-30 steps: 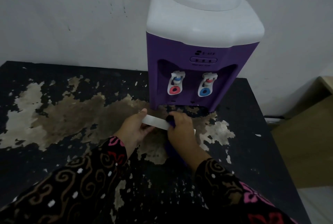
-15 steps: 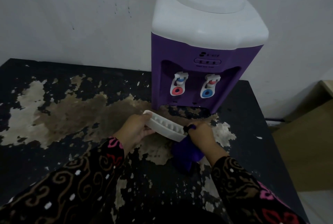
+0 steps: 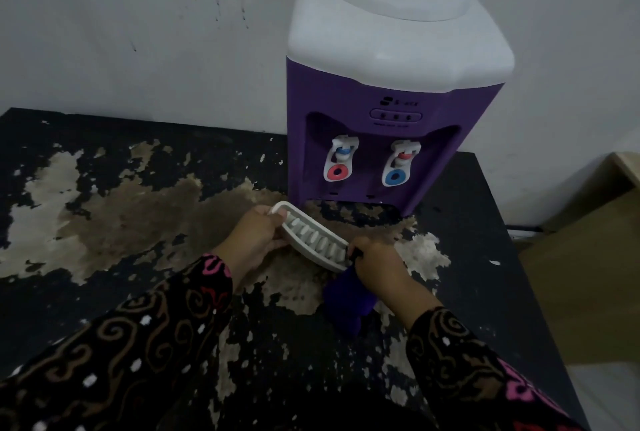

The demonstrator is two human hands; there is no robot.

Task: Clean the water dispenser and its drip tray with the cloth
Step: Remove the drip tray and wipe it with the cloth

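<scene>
Gripping white drip tray [image 3: 311, 239] at left end, left hand [image 3: 254, 238] is wrapping fingers round rim. Right hand [image 3: 379, 262] is pinching purple cloth [image 3: 346, 302] against tray's right end; cloth is hanging below hand, over table [image 3: 485, 240]. Tray is tilting, slotted face toward camera, just in front of purple-and-white water dispenser [image 3: 381, 112], apart from it. Dispenser is standing upright at back of peeling black table, against wall [image 3: 138, 32], red tap [image 3: 337, 172] and blue tap [image 3: 396, 177] facing forward.
</scene>
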